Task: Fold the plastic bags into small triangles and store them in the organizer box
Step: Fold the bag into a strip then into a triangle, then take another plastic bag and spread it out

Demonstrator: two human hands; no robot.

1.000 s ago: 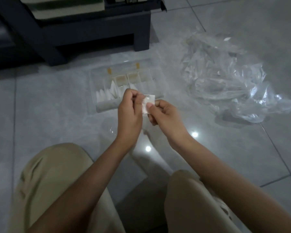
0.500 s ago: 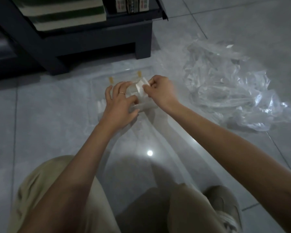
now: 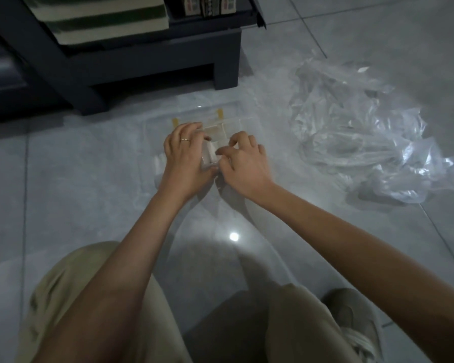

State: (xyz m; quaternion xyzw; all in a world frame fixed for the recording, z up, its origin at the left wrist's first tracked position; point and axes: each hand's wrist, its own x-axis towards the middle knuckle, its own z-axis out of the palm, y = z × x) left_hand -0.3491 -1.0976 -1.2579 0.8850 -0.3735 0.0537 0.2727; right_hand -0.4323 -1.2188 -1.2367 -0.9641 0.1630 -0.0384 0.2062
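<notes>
your right hand (image 3: 243, 163) and left hand (image 3: 186, 153) have lowered to the clear plastic organizer box (image 3: 236, 121); right pinches the white folded bag (image 3: 211, 153), left's grip unclear; a loose release may unfold it.

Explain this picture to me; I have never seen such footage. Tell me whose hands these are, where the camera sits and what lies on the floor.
No machine here: a person wears one camera on the head, looking down at their own hands. The left hand rests on a clear organizer box on the tiled floor. The right hand seems to pinch a small white folded bag over a compartment. A heap of loose plastic bags lies to the right; a dark shelf stands behind.
</notes>
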